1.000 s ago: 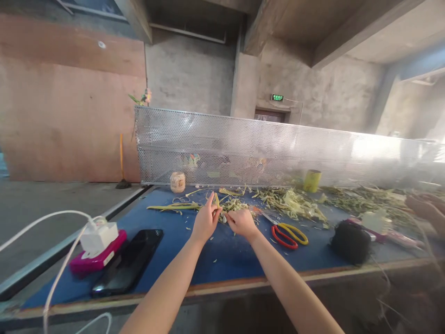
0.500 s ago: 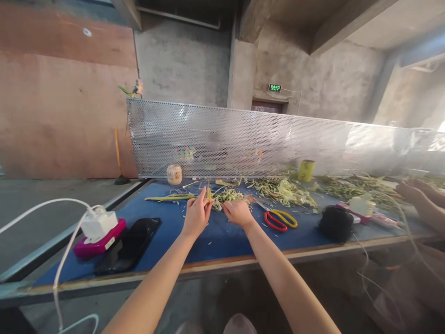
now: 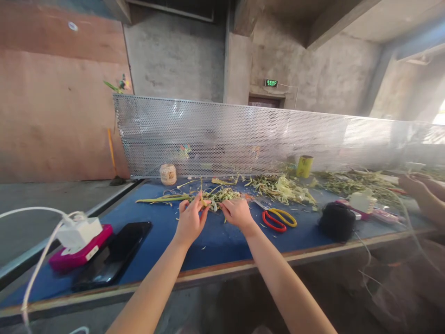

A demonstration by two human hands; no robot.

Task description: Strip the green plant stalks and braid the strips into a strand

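Note:
Pinched between the thumb and fingers of my left hand (image 3: 189, 221) is a small yellow-green strip of plant (image 3: 204, 202). My right hand (image 3: 238, 213) is just to its right, fingers curled in a pinch; whatever is in them is too small and hidden to name. Behind both hands lies a heap of pale green plant scraps (image 3: 227, 194). A long green stalk (image 3: 162, 200) extends leftward from behind my left hand. Scissors (image 3: 278, 220) with one red and one yellow handle rest to the right of my right hand.
A black phone (image 3: 113, 255) and a magenta power strip (image 3: 81, 248) with a white plug lie left. Cream twine (image 3: 168, 174) and a yellow-green roll (image 3: 304, 166) stand by the perforated metal screen (image 3: 215, 134). A black pouch (image 3: 336, 221) and another person's hand (image 3: 422, 188) are right.
The view has shifted slightly. My left hand's fingers have bent lower over the plant strip, which stood more upright before. My right hand keeps its pinch close by.

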